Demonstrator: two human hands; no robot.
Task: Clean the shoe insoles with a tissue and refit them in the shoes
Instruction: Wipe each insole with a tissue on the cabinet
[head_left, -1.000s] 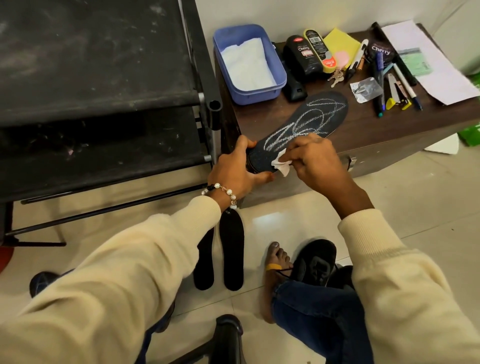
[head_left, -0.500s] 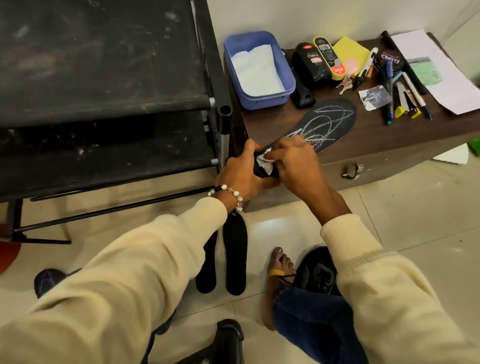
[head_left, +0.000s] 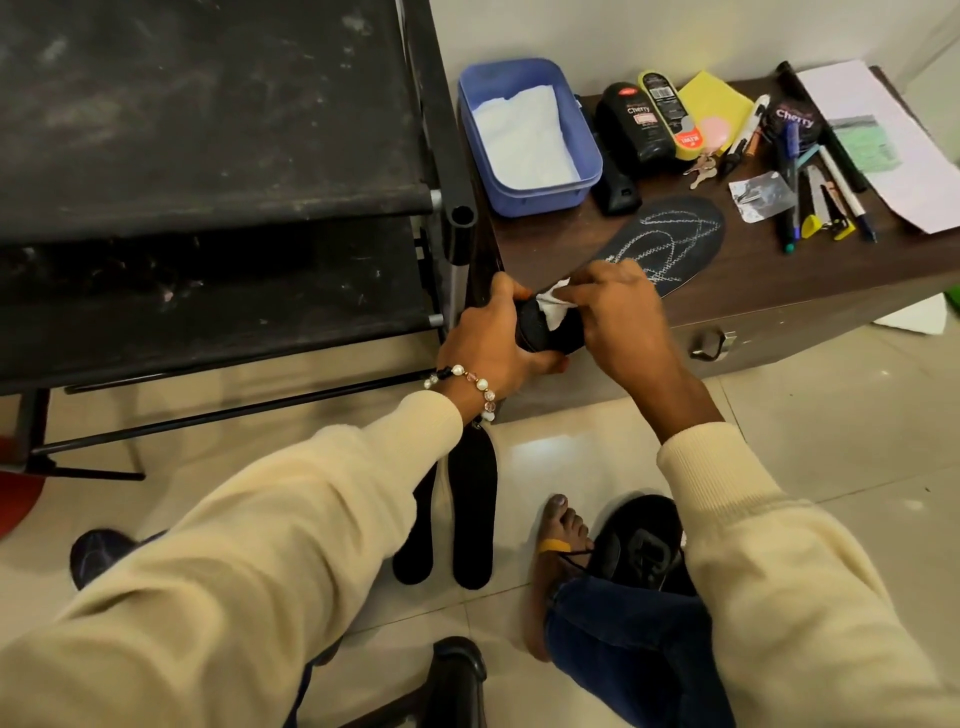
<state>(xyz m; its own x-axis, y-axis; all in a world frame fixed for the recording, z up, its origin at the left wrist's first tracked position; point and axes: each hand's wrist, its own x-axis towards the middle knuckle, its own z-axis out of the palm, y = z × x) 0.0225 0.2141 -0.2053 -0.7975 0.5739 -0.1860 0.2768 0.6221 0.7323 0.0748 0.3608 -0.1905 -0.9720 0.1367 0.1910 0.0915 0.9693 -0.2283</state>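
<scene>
Tissues fill blue tub; left hand grips insole, right hand pinches tissue.

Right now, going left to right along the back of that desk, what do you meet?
Blue tub → black bottle → yellow sponge → pens → paper.

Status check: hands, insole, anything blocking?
Left hand grips insole heel. Right hand pinches tissue on it. Nothing blocking.
</scene>
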